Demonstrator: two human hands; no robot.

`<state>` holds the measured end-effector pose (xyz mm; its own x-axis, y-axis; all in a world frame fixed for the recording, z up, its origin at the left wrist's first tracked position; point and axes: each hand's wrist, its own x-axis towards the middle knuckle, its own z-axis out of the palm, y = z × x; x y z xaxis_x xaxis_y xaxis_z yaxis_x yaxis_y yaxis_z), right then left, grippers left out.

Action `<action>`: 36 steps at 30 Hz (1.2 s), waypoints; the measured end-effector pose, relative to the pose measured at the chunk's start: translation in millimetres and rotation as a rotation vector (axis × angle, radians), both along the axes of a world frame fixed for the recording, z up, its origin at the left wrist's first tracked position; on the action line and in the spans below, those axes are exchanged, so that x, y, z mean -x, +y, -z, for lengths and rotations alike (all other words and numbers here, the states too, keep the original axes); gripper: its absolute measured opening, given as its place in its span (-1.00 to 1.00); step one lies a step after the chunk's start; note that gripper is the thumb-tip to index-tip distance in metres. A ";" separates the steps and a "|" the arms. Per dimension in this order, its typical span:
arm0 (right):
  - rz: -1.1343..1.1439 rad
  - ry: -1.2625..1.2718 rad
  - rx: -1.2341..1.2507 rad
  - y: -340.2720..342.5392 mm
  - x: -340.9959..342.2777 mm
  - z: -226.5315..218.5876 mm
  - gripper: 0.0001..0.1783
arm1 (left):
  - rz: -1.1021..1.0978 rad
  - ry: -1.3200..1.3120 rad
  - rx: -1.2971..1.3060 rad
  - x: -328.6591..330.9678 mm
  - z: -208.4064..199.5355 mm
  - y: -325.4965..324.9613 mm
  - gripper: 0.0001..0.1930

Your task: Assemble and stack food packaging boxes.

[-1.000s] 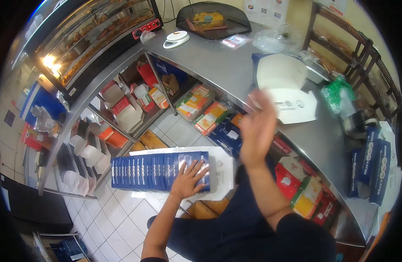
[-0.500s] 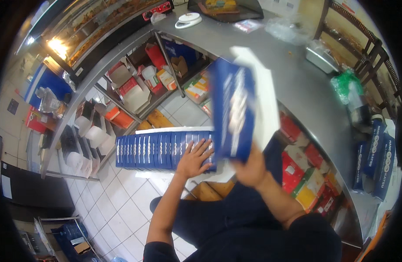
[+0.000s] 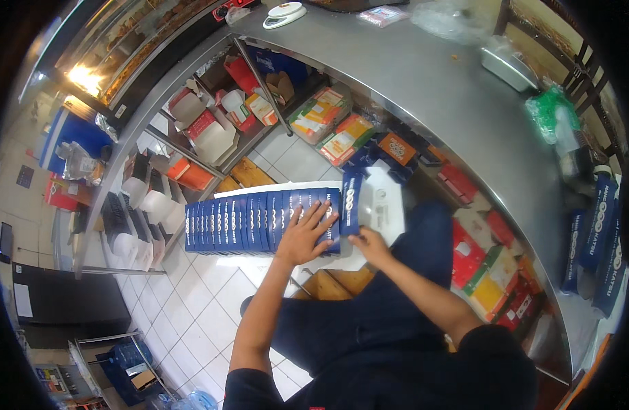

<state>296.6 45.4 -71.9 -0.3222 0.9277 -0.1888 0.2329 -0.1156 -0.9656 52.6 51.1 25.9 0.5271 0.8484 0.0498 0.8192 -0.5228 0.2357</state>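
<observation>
A long row of blue cardboard food boxes [image 3: 243, 222], packed side by side on edge, lies in front of me with white card showing along its edges. My left hand [image 3: 304, 236] rests on the row near its right end, fingers spread and flat. At that end my right hand [image 3: 371, 247] grips the lower edge of another blue box [image 3: 351, 205], its fingers closed. This box stands against the row, and its white flap [image 3: 386, 205] sticks out to the right. Something wooden [image 3: 335, 287] shows beneath the row.
A steel counter [image 3: 437, 89] curves from the far side to my right, with a white scale [image 3: 285, 14], a metal tray [image 3: 508, 70] and upright blue boxes [image 3: 598, 232]. Shelves below hold red, orange and white cartons [image 3: 475, 249]. White tiles [image 3: 191, 301] cover the floor.
My right hand has brought the blue box down from above the counter's edge to the right end of the row. My left hand stays on the row.
</observation>
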 end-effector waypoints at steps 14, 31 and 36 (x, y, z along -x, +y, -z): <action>0.083 0.047 -0.013 41.1 -35.3 -1.3 -0.24 | 0.109 0.068 0.039 -15.3 3.8 2.0 -0.36; -0.148 0.228 -0.238 105.9 -0.4 17.7 -0.44 | 0.031 0.016 0.093 -14.5 11.9 7.1 -0.23; -0.098 0.275 -0.085 99.8 6.5 19.1 -0.48 | 0.038 0.045 0.093 -15.7 11.8 9.4 -0.24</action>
<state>290.1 145.2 -91.0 -0.4387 0.8986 -0.0047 -0.0328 -0.0212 -0.9992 68.3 60.5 14.1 0.5589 0.8276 -0.0523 0.8101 -0.5314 0.2479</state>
